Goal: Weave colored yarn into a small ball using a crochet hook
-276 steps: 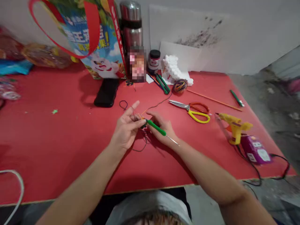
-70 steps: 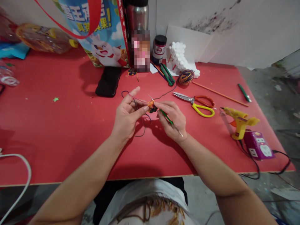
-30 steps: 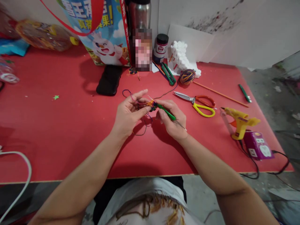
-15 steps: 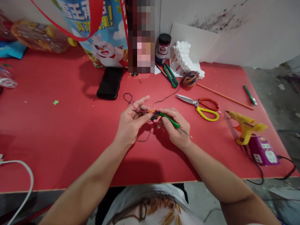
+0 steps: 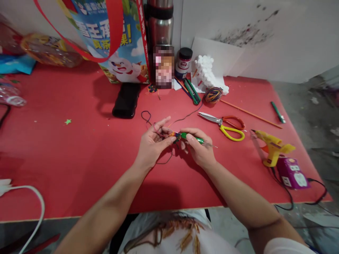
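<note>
My left hand point(image 5: 155, 143) is closed, thumb and fingers pinching a small piece of multicoloured crochet work point(image 5: 176, 135), with a strand of yarn looped round its raised forefinger. In my right hand point(image 5: 200, 146) is a green-handled crochet hook point(image 5: 196, 139); its tip meets the crochet work, and a thin metal end sticks out past the hand on the right. A dark strand runs from the work up to a ball of variegated yarn point(image 5: 213, 95). More loose yarn point(image 5: 145, 115) curls on the table beyond my left hand. The stitches are too small to make out.
Scissors point(image 5: 225, 126) with red and yellow handles lie right of my hands. Beyond them are a yellow glue gun point(image 5: 274, 146) and a purple box point(image 5: 292, 173). A black phone point(image 5: 126, 100), a green cutter point(image 5: 192, 91), a dark-lidded jar point(image 5: 183, 63) and a large printed bag point(image 5: 119, 46) stand or lie farther back.
The view has shifted, so the table items sit slightly lower. The crochet hook has turned to a flatter angle in my right hand. My left hand keeps its pinch on the work.
</note>
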{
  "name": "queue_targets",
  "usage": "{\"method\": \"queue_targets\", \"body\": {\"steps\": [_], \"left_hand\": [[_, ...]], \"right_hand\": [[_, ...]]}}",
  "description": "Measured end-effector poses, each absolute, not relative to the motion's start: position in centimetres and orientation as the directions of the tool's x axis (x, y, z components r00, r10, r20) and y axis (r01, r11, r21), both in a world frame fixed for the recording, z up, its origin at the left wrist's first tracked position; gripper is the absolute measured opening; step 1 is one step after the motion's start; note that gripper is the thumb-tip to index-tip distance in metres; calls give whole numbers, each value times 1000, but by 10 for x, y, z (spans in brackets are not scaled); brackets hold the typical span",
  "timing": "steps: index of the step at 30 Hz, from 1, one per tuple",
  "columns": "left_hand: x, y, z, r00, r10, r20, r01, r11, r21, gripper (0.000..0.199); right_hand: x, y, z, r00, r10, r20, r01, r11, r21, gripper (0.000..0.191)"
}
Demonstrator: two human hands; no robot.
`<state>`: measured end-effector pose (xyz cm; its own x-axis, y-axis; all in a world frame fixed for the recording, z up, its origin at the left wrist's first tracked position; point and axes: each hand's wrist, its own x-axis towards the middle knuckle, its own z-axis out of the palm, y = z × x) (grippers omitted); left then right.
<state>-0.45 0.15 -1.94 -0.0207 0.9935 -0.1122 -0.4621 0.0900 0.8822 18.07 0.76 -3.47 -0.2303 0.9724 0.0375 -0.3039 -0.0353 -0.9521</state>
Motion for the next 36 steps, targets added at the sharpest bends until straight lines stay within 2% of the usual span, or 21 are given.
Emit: {"method": "queue_targets", "body": {"steps": [9,13,16,20,23,25,27,29,31,34,36], "left_hand": [[5,1,-7,-70,997,17,-488,-49,871,65],[11,3,9,-58,995,82,-425,-99,900,71],[17,4,21,-74,990,116,-344,-134,929,72],[25,5,21,-43,997,69,-339,-80,937,66],[25,10,15,-21,999,35,-341,-40,939,58],[21,13,11,-26,997,79,-213,-83,974,45],[16,17,8,-1,977,211,65,-210,975,24],[9,19,5,32,940,340,253,-336,907,22],[2,19,3,99,916,388,374,-395,839,26],[-5,18,0,95,883,459,435,-452,779,33],[-7,18,-1,-28,910,413,322,-383,866,41]], "right_hand": [[177,2,-7,-151,950,273,-129,254,-958,23],[182,4,17,-181,953,242,-134,220,-966,30],[188,7,26,-179,961,212,-158,185,-970,26],[194,9,13,-87,953,289,-210,266,-941,15],[198,11,-4,-26,949,314,-255,298,-920,17],[203,13,-10,-3,942,335,-215,327,-920,17],[209,14,-13,6,931,364,-144,361,-921,18],[214,14,-12,-10,922,387,-98,384,-918,20],[216,13,-10,-45,914,404,-71,400,-914,21],[214,10,-9,-100,893,438,-35,437,-899,20],[213,9,-9,-114,882,456,-44,454,-890,20]]}}
